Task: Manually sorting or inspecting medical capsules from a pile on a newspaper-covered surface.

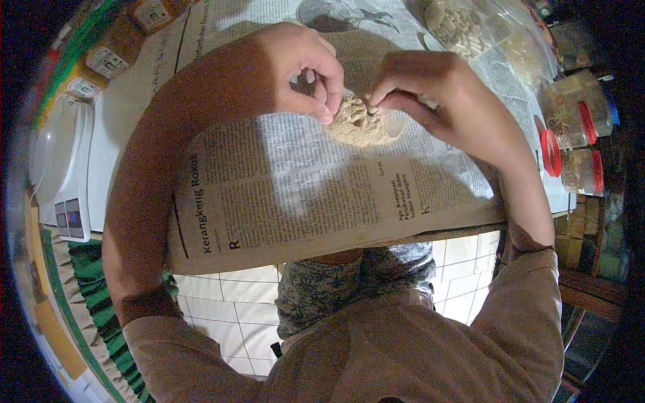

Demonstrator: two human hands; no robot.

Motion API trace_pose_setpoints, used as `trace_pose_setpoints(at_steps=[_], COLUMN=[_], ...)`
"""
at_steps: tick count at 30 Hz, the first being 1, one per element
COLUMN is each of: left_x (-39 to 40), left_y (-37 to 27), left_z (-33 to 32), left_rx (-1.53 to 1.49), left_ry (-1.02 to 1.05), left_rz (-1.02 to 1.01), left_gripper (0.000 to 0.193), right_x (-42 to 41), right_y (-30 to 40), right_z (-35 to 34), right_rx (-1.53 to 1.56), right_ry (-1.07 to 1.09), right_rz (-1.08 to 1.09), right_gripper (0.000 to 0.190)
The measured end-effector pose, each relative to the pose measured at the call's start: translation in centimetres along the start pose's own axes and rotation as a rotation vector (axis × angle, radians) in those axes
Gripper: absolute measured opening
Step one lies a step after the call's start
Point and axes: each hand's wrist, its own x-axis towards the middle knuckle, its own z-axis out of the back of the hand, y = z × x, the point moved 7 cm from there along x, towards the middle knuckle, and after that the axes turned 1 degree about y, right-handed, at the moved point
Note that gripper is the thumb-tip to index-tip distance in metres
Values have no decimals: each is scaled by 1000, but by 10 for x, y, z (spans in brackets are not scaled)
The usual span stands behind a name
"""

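A mound of tan powder (359, 132) lies on printed newspaper (302, 186) in front of me, with small hollows in its top. My left hand (310, 75) is curled at the mound's left edge, thumb and fingertips close together. Whether anything sits between them is too small to tell. From the right, my right hand (433, 90) reaches to the powder with thumb and forefinger pinched around a small capsule-like piece (372, 109). At the mound's right side, a pale, thin-edged thing (397, 128) is partly covered by powder.
A clear bag of filled capsules (456, 32) lies at the upper right, beside another clear bag (524, 55). Red-lidded jars (579, 171) line the right edge. A white digital scale (70, 166) stands at the left, near several labelled containers (107, 61).
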Motion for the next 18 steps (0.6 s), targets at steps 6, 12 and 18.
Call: trace_pose_setpoints(at_steps=[6,12,18], left_x=[2,3,9], left_y=[-9,-10,-19], left_z=[-4,-5,-3], left_rx=[18,66,46], left_ry=[14,-17,-84], left_rz=[-65,-80,-112], left_gripper=[13,13,13], right_x=[0,-1,0], right_y=[-6,-6,-9], right_z=[-1,-1,2], right_rx=[34,43,78], right_ry=[-46,-35,-50], right_rz=[16,7,-13], right_gripper=[7,10,10])
